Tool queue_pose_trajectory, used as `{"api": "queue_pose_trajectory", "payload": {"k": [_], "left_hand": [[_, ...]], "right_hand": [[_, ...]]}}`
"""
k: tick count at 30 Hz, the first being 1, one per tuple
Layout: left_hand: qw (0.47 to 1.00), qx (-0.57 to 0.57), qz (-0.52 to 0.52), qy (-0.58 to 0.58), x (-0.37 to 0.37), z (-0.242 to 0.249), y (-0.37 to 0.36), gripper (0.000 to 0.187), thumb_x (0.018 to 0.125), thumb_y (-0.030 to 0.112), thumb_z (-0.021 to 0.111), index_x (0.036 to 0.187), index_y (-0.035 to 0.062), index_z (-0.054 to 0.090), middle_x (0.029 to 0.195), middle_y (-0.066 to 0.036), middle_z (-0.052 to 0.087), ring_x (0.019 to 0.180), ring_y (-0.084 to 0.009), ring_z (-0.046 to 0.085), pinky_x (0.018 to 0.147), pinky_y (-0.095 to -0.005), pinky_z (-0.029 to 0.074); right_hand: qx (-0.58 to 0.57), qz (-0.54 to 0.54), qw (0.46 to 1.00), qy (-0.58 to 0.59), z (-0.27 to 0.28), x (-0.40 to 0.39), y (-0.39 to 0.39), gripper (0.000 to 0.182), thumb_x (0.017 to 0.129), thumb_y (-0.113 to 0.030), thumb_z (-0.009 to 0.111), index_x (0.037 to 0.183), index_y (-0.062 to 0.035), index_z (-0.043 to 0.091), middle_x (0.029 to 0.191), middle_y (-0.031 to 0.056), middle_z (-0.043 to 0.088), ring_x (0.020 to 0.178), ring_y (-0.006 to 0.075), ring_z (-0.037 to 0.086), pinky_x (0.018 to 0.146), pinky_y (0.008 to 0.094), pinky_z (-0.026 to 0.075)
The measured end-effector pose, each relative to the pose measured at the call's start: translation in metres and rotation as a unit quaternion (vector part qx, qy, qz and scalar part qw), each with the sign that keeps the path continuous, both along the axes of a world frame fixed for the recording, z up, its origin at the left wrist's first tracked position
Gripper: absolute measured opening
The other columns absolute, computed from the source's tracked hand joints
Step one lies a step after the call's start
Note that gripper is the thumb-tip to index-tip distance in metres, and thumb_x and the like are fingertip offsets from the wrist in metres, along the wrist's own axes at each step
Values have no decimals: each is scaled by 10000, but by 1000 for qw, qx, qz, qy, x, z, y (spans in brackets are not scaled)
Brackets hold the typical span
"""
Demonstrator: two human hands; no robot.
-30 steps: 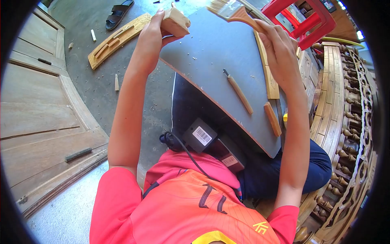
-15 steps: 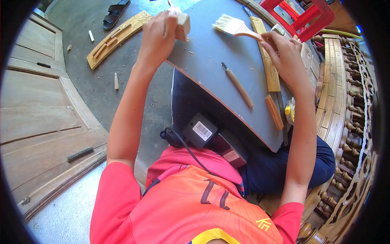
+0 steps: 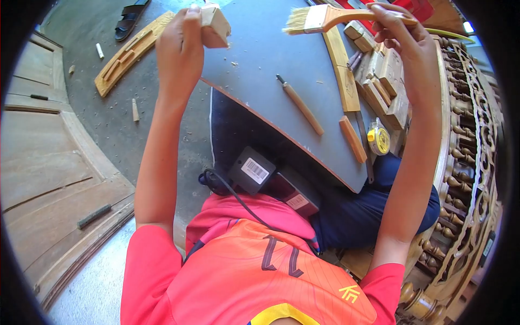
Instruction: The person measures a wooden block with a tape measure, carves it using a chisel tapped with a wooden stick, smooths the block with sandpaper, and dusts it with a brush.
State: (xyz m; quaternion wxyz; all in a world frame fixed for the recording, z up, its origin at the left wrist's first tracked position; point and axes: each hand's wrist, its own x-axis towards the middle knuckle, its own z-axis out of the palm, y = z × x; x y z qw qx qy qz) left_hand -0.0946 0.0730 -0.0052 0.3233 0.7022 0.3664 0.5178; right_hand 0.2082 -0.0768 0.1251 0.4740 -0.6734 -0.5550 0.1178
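Observation:
My left hand (image 3: 183, 46) is closed around a pale wooden block (image 3: 215, 30) at the top of the view, above the grey board (image 3: 260, 70); part of the block is out of frame. In my right hand (image 3: 403, 32), the orange handle of a flat paintbrush (image 3: 314, 19) is gripped, its pale bristles pointing left toward the block but apart from it. Below the brush lies a wooden-handled carving tool (image 3: 301, 105). A long wooden strip (image 3: 342, 70) and a small reddish wooden stick (image 3: 352, 140) rest along the board's right side.
A yellow tape measure (image 3: 378, 137) sits near a dark metal strip (image 3: 369, 162). Several wooden blocks (image 3: 387, 76) are stacked at right, beside turned wooden spindles (image 3: 460, 184). A carved curved wooden piece (image 3: 116, 73) and a sandal (image 3: 129, 21) lie on the floor. Wooden panels (image 3: 49, 151) stand left.
The paintbrush has risen and turned more level, with my right hand moving up and right. My left hand and the block have moved left and slightly up. The view has shifted a little.

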Motion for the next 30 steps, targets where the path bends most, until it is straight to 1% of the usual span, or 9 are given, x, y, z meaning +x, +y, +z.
{"api": "queue_pose_trajectory", "payload": {"k": [4, 6, 8, 13, 16, 17, 22, 23, 30], "left_hand": [[997, 54, -46, -9, 10, 7, -44, 395, 1113, 289, 448, 1003, -2, 690, 838, -31, 661, 760, -62, 587, 642, -253, 465], [993, 83, -78, -16, 17, 5, -59, 306, 1078, 247, 546, 996, -8, 696, 852, -70, 679, 722, -110, 606, 644, -280, 489], [994, 38, -95, -28, 25, 8, -75, 249, 1034, 232, 631, 987, -3, 702, 844, -134, 688, 689, -196, 642, 663, -331, 523], [998, -34, -34, -50, 21, -5, -70, 349, 1103, 276, 531, 1004, -15, 696, 854, -51, 688, 687, -96, 593, 620, -269, 475], [991, -106, -12, -83, 1, 1, -59, 413, 1117, 319, 487, 986, -13, 695, 816, -53, 688, 675, -99, 589, 625, -269, 460], [991, -103, 0, -83, -7, -2, -47, 430, 1119, 330, 473, 975, -12, 693, 799, -53, 685, 673, -100, 587, 629, -268, 455], [995, -41, 50, -79, -39, -2, 0, 464, 1113, 334, 473, 871, -18, 654, 662, -53, 646, 610, -116, 594, 601, -289, 466], [995, -57, 48, -69, -44, -10, 10, 520, 1121, 397, 425, 921, -5, 687, 762, -47, 661, 672, -107, 576, 643, -293, 446], [981, -45, 47, -182, -51, -18, 33, 660, 1117, 609, 346, 857, 67, 618, 718, 10, 548, 658, -98, 511, 609, -298, 411]], "right_hand": [[-135, 14, 984, -117, 32, -17, -14, 291, 1024, -340, 677, 1156, -90, 744, 799, 5, 707, 697, 41, 639, 614, 203, 433], [-210, 19, 958, -193, 38, -39, -15, 289, 1029, -345, 663, 1115, -76, 720, 773, 11, 699, 651, 53, 640, 572, 214, 440], [-201, 19, 942, -268, 20, -51, -10, 274, 1035, -310, 639, 1060, -44, 701, 753, 21, 694, 627, 74, 649, 570, 243, 485], [-95, 8, 851, -516, -29, -78, 30, 226, 1042, -251, 610, 1044, -39, 689, 762, 46, 709, 671, 110, 686, 617, 246, 517], [-116, 36, 962, -245, 2, -112, 47, 267, 1025, -218, 602, 994, 36, 677, 951, 157, 760, 775, 292, 714, 732, 386, 551], [-58, 79, 988, -120, -2, -114, 52, 264, 1024, -210, 613, 990, 44, 677, 805, 113, 724, 743, 209, 700, 699, 341, 540], [87, 113, 990, -1, 5, -138, 62, 244, 1038, -206, 604, 1012, 27, 671, 768, 83, 694, 695, 140, 675, 634, 276, 517], [103, 124, 984, 78, 5, -141, 65, 236, 1041, -209, 605, 1016, 18, 667, 772, 80, 695, 687, 131, 669, 622, 266, 511], [92, 104, 984, 114, -19, -151, 89, 222, 1062, -215, 576, 1040, -3, 638, 775, 68, 678, 650, 108, 628, 592, 245, 491]]}}
